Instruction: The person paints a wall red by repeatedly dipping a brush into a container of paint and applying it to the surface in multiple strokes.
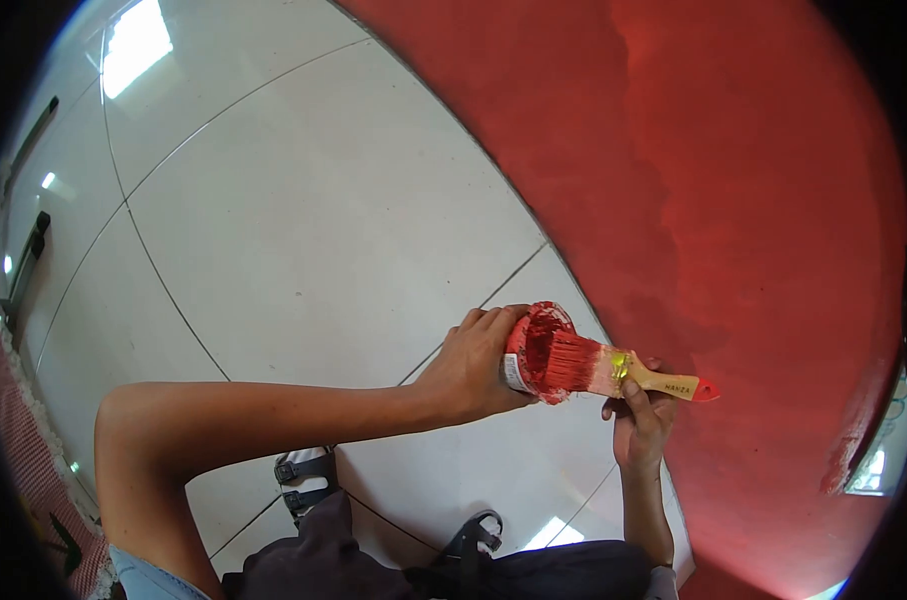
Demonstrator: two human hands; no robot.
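Observation:
My left hand [473, 365] is wrapped round a small paint can [516, 372] with a white label, its open mouth turned to the right and smeared with red paint. Between thumb and fingers, my right hand [641, 412] grips a paintbrush [668, 384] by its wooden handle near the yellow ferrule. The brush lies nearly level, its red-coated bristles pointing left at the can's mouth and overlapping the rim. Paint coats the inside of the can; how much it holds cannot be told.
A red wall [773, 250] fills the right side, with darker and lighter patches. Pale floor tiles [303, 230] spread to the left. My sandalled feet are below. Dark metal legs [28, 260] and a reddish cloth [33, 440] with a white edge stand at the far left.

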